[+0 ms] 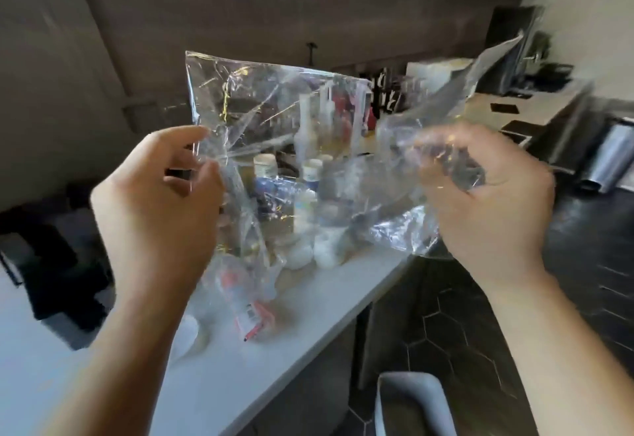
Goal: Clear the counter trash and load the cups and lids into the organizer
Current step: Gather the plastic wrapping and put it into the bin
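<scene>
1. Two hands engaged: your left hand (154, 202) pinched one edge of a clear plastic bag (274, 120), and your right hand (487, 195) had closed on the crumpled other end. You held it in the air above the counter (308, 325).
2. Trash remaining: a red-labelled wrapper (252, 319) lay on the counter under the bag.
3. Cups, lids: blurred white containers (312, 250) stood behind the bag; you could not identify them.
4. Organizer: not identifiable.
5. Progress: early, by my judgement; clearing underway, loading not visibly begun.

A white counter (308, 301) is seen from above, blurred. On it are set white bottles (310, 202), a red-and-white wrapper (252, 317) and a black box (51, 264).
</scene>
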The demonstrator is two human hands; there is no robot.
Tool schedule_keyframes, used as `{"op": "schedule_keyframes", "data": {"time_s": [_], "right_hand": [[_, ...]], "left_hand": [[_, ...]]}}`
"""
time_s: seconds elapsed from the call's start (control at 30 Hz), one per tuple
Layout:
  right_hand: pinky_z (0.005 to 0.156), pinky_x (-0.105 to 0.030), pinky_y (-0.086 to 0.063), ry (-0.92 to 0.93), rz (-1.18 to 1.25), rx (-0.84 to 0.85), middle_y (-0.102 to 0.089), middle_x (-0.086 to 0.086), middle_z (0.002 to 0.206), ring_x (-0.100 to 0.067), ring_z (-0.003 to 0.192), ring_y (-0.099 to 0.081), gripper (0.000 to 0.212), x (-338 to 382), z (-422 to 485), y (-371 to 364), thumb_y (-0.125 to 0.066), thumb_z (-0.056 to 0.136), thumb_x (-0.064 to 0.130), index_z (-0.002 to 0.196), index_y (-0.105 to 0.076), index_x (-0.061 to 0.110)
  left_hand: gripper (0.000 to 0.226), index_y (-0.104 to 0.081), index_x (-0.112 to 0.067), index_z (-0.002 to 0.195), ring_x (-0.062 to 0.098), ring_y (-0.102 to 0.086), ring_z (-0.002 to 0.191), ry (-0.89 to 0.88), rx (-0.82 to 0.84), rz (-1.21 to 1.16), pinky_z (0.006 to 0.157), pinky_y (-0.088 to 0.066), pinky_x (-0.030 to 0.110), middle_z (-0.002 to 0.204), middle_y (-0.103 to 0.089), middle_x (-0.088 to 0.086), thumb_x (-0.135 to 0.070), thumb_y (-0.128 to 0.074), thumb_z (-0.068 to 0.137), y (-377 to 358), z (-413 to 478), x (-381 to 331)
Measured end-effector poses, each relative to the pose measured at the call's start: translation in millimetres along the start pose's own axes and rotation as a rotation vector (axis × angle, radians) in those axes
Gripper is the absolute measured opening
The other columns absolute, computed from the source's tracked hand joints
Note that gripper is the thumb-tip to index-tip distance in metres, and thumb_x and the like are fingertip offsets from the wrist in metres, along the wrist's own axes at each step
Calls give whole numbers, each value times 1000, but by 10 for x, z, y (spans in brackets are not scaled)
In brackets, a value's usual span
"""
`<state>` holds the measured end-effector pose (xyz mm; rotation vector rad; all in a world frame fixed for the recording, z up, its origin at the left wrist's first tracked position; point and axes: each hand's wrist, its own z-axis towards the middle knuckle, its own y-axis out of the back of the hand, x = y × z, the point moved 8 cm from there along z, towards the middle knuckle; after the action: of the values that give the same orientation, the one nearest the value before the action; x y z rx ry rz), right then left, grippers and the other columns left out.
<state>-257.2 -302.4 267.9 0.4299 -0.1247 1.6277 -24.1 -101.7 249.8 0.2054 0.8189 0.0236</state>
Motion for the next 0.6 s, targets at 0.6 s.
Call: {"op": "schedule_keyframes", "data": {"time_s": [0.6], "right_hand": [[72, -2, -43, -672, -77, 219, -69, 24, 88, 10, 87, -63, 23, -2729, -1545, 1382, -68, 86, 7, 95, -70, 28]], "left_hand": [[28, -67, -33, 116, 18, -72, 66, 171, 381, 140, 66, -59, 45, 91, -72, -5, -18, -63, 93, -2514, -1924, -194]]}}
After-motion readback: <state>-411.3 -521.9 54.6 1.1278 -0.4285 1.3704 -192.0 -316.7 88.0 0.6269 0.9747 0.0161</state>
